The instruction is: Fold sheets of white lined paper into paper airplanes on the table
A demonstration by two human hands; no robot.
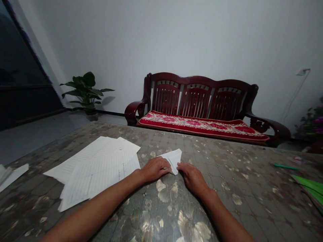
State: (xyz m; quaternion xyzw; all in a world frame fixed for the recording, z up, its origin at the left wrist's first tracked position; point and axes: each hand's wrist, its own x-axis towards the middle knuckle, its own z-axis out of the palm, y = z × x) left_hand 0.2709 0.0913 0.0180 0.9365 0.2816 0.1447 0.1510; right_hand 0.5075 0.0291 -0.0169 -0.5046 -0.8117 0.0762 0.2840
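While the left hand and the right hand are kept apart and are not pressed together, both are laid low on the table cover with the fingers loosely extended. The folded paper is located between and just ahead of the hands, with its lower edge at the fingertips of both. Whether it is being pinched cannot be determined, as part of it is hidden by the left fingers.

Creasing out of line is considered possible if uneven pressure is applied by either hand, and sliding if the paper is pushed across the glossy cover. The lined sheets are lying loose just left of the left hand, beside the left forearm, and could be dragged or crumpled by a sideways sweep of that arm. The green pen, lying well right of the right hand, could be rolled out of place if knocked.

Of containers, only the pot is seen, far ahead and left of the hands, with the leafy plant planted in it; no soil can be made out
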